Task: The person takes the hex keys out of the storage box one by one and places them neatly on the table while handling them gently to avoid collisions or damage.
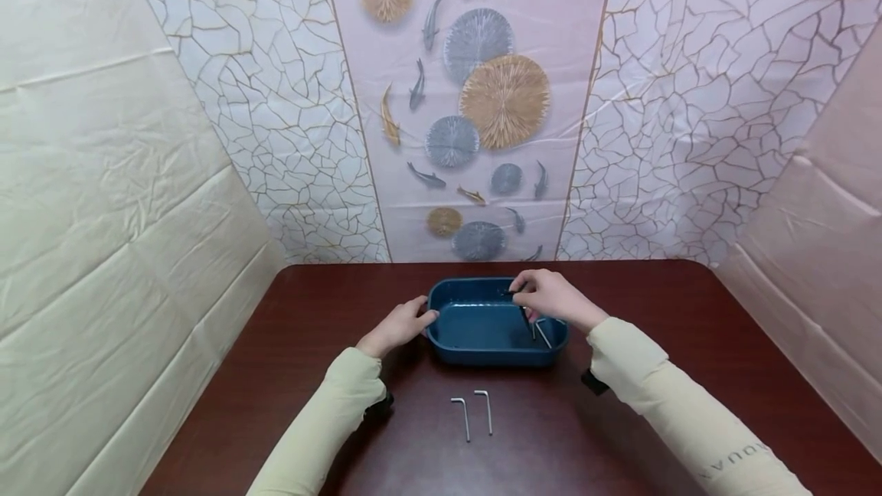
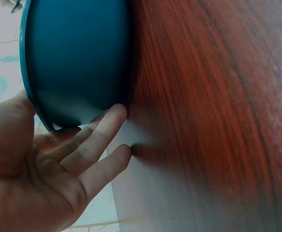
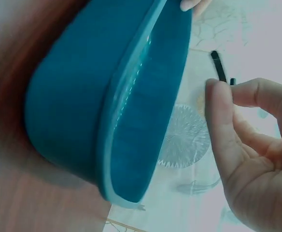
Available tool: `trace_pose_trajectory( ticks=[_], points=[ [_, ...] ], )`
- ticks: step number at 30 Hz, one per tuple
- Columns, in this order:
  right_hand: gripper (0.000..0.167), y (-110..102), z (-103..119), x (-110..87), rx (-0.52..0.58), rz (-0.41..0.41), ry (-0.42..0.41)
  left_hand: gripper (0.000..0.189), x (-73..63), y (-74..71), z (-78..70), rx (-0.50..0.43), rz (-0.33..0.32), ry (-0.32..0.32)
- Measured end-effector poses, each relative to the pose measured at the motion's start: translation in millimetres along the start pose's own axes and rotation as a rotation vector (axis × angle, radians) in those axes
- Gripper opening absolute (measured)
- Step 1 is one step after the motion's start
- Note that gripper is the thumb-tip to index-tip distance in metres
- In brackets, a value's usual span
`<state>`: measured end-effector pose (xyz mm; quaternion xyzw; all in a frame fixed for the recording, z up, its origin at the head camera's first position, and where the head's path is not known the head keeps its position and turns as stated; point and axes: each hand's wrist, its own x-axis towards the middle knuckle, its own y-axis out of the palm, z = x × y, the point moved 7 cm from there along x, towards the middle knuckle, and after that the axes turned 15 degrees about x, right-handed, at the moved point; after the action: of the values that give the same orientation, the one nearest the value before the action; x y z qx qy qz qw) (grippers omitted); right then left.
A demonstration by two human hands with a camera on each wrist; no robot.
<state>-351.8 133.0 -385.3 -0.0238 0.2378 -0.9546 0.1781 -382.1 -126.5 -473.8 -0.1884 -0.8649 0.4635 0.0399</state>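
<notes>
A blue rectangular basin (image 1: 482,358) with rounded corners rests on the table. At its left end my left hand (image 1: 401,325) grips the rim, thumb on top; in the left wrist view its fingers (image 2: 90,150) lie along the outside wall. Over the basin's right end, my right hand (image 1: 554,298) pinches a black hex key (image 3: 218,65) between thumb and fingertips. Part of that key is hidden by the fingers. Below this hand, a silver hex key (image 1: 543,335) and a dark one lie inside the basin, partly overlapped in view.
Two silver hex keys (image 1: 465,419) lie side by side on the dark red-brown table (image 1: 331,289), in front of the basin. Patterned cloth (image 1: 475,174) hangs behind the table, with pale cloth walls at both sides.
</notes>
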Motion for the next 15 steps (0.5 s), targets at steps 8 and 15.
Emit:
trace_pose_trajectory(
  ticks=[8,15],
  points=[
    [0.025,3,-3,-29.5,0.079,-0.003,-0.028,0.058,-0.2,0.0,0.6,0.016,0.000,0.003],
    [0.022,11,-9,-50.5,0.142,0.007,-0.018,0.052,-1.3,0.5,-1.6,-0.005,-0.002,0.009]
  ],
)
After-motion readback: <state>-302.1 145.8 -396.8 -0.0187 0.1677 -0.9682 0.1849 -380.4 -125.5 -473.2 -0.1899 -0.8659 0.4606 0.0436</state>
